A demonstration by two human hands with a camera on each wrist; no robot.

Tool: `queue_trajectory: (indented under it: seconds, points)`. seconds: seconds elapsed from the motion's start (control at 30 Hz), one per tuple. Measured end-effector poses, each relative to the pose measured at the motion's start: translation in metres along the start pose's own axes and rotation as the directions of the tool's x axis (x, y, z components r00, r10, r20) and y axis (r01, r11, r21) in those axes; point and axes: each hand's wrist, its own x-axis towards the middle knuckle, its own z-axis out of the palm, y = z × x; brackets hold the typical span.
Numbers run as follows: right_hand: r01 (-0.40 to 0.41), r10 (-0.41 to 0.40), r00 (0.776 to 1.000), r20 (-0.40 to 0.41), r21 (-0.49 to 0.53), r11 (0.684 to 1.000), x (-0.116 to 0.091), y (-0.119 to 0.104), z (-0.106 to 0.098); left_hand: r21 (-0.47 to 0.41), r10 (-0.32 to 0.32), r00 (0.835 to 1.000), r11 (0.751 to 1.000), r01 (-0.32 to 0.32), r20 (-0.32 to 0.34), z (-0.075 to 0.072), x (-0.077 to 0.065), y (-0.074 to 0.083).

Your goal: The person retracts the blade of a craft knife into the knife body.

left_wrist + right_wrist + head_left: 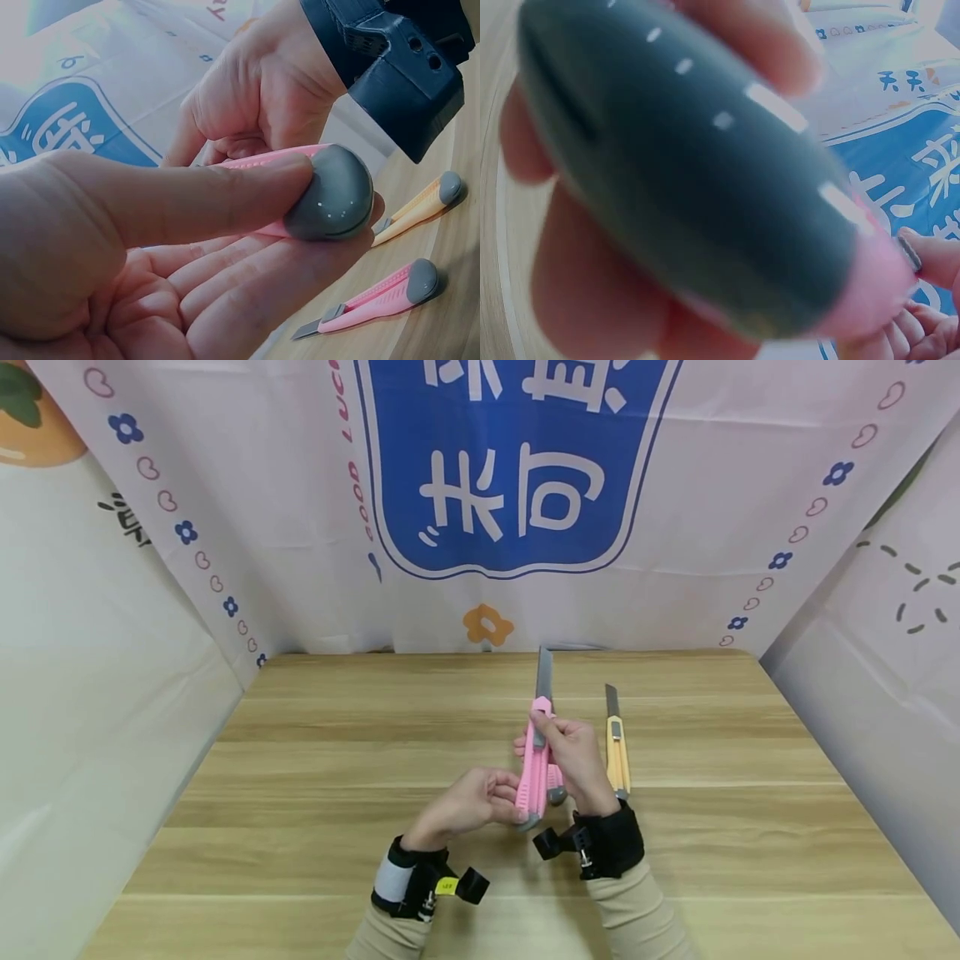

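Both my hands hold a pink utility knife, raised above the table with its grey blade out and pointing away. My left hand pinches the grey butt end between thumb and fingers, as the left wrist view shows. Nearer the blade, my right hand grips the body, its thumb by the slider. That grey butt fills much of the right wrist view, out of focus. A second pink utility knife lies on the table behind the held one, partly hidden in the head view.
Right of my right hand, a yellow utility knife lies on the wooden table, its blade extended and pointing away. A printed white cloth hangs behind the table's far edge, and pale cloth walls flank both sides.
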Motion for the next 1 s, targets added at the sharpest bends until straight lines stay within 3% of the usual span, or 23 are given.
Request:
queue_trajectory:
  seconds: [0.13,0.53,0.8,1.0]
  points:
    - [0.000,0.000,1.000,0.010,-0.014,1.000,0.0002,-0.0011,0.0007,0.003,0.009,1.000,1.000,-0.009,0.001,-0.0014,-0.0004,-0.0001]
    - [-0.100,0.100,0.995,-0.021,-0.016,0.995,0.0002,0.0010,0.0049,-0.005,0.024,1.000,1.000,-0.024,-0.018,-0.0016,-0.0015,0.0007]
    - [-0.081,0.079,0.995,-0.059,-0.033,0.996,0.0000,0.0022,0.0079,-0.011,0.017,0.999,1.000,-0.017,-0.027,-0.0016,-0.0023,0.0010]
    - [-0.052,0.050,0.998,-0.041,-0.035,0.998,-0.0012,0.0025,0.0075,-0.008,0.015,1.000,1.000,-0.015,-0.022,-0.0022,-0.0020,0.0003]
